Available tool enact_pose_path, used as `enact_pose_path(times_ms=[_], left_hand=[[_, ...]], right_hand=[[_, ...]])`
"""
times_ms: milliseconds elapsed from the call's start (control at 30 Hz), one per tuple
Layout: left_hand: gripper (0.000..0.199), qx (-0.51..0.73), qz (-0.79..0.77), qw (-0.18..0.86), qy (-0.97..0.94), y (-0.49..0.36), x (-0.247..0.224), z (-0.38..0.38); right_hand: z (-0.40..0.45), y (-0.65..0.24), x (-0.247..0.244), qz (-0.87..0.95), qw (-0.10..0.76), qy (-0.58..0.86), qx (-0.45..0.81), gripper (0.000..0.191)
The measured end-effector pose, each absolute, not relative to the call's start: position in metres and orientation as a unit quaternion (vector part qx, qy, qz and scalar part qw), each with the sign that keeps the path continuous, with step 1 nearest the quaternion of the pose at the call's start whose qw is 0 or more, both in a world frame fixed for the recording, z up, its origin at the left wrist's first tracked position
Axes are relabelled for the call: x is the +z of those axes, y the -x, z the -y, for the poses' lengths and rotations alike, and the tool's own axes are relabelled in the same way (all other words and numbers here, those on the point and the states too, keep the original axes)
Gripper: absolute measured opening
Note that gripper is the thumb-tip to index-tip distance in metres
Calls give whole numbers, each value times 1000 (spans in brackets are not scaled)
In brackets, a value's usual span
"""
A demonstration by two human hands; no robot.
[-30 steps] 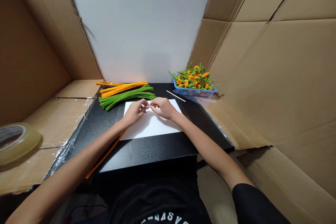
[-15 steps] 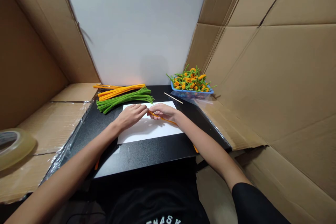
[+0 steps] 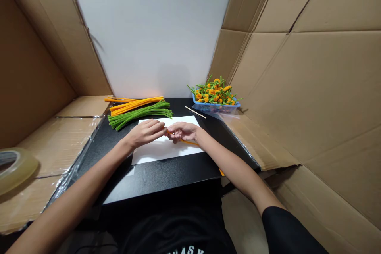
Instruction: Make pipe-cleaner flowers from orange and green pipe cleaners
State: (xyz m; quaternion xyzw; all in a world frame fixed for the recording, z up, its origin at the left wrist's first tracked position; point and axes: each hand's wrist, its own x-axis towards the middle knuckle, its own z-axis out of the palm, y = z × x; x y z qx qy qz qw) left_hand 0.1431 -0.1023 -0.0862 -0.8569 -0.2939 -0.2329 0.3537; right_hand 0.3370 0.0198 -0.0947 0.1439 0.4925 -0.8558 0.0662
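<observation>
Orange pipe cleaner [image 3: 189, 142] pinched in the right hand [image 3: 182, 131] over white paper [image 3: 160, 154], left hand [image 3: 145, 133] curled alongside, can't tell if gripping; blue basket [image 3: 216, 108] looks pretty full of flowers [image 3: 212, 94], green stems [image 3: 139, 114] still piled.

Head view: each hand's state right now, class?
Left hand: closed; whether it holds anything cannot be told.
Right hand: closed, holding an orange pipe cleaner.

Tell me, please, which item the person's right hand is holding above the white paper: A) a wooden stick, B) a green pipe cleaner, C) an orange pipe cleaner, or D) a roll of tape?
C: the right hand grips an orange pipe cleaner, which runs across the white paper.
</observation>
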Motion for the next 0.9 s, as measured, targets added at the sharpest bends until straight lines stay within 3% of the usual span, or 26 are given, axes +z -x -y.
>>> enact_pose_path(times_ms=[400, 733, 900], left_hand=[[14, -247, 315, 358, 844, -138, -90, 101], [29, -322, 302, 351, 826, -137, -91, 98], [25, -379, 352, 296, 803, -143, -95, 97]], right_hand=[[-25, -331, -100, -488, 11, -165, -857, 8], [-22, -332, -96, -456, 24, -148, -877, 6], [-20, -333, -93, -448, 18, -159, -879, 7]])
